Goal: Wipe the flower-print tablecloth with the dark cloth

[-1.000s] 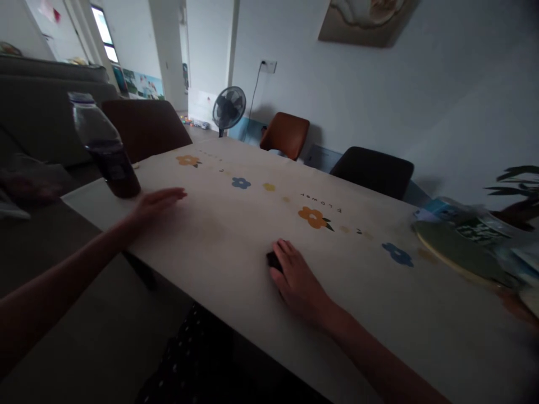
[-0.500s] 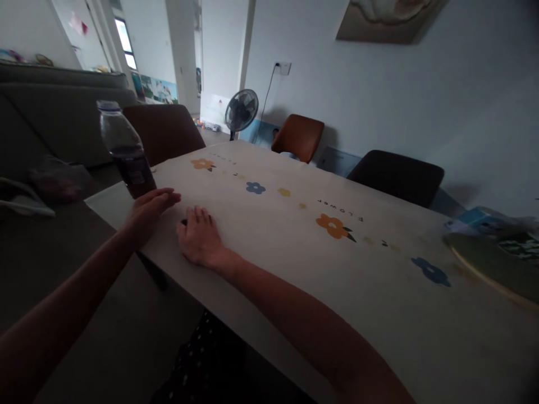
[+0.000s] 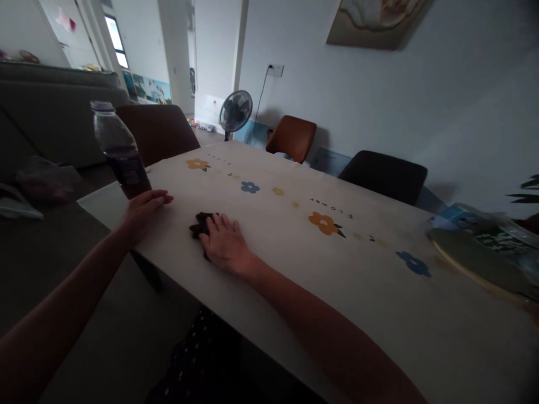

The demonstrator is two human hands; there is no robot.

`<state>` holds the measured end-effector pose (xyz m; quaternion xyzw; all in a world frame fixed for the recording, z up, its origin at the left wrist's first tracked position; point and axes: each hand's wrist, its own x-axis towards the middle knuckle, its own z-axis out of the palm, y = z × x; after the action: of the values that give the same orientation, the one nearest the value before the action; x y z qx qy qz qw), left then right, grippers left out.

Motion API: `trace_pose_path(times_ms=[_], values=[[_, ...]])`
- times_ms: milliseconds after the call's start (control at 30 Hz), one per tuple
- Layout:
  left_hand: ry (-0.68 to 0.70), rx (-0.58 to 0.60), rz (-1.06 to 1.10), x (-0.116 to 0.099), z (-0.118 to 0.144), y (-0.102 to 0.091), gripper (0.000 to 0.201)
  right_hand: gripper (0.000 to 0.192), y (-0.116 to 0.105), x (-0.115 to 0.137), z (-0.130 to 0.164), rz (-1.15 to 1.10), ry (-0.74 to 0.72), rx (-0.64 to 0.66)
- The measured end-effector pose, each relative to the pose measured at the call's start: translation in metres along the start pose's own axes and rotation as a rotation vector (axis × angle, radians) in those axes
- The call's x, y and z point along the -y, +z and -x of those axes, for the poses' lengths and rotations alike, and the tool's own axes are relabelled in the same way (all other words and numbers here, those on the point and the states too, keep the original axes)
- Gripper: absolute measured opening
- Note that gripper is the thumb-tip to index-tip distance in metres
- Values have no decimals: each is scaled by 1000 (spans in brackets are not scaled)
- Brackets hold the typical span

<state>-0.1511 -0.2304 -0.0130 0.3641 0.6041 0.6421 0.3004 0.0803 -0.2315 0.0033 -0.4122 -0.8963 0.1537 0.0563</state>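
Note:
My right hand [image 3: 225, 244] lies flat on a small dark cloth [image 3: 201, 223], pressing it against the flower-print tablecloth [image 3: 295, 252]. Only the cloth's left part shows past my fingers. My left hand [image 3: 143, 209] rests palm down, fingers together, at the table's left end, right beside the base of a plastic bottle [image 3: 120, 151] holding dark liquid; I cannot tell whether the fingers touch it.
A green plate [image 3: 475, 258] and packets lie at the table's right end. Brown and dark chairs [image 3: 381, 174] stand along the far side and the left end. A floor fan [image 3: 236, 111] stands by the wall. A grey sofa [image 3: 50, 112] sits at left.
My right hand slid the dark cloth leftward across the table, close to my left hand, then a little back to the right. The left hand drew slightly toward the bottle's base.

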Motion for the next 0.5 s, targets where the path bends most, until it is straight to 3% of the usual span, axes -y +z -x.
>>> trace_pose_path(times_ms=[167,300,500], values=[[-18,2,22,-4,2,1,42,59,-18,-46,66,78,100,38],[-43,-14,34,-7,4,2,33,59,-22,-92,144,110,158,8],[-92,-24,50,-12,8,4,26,54,-2,-183,294,242,276,-319]])
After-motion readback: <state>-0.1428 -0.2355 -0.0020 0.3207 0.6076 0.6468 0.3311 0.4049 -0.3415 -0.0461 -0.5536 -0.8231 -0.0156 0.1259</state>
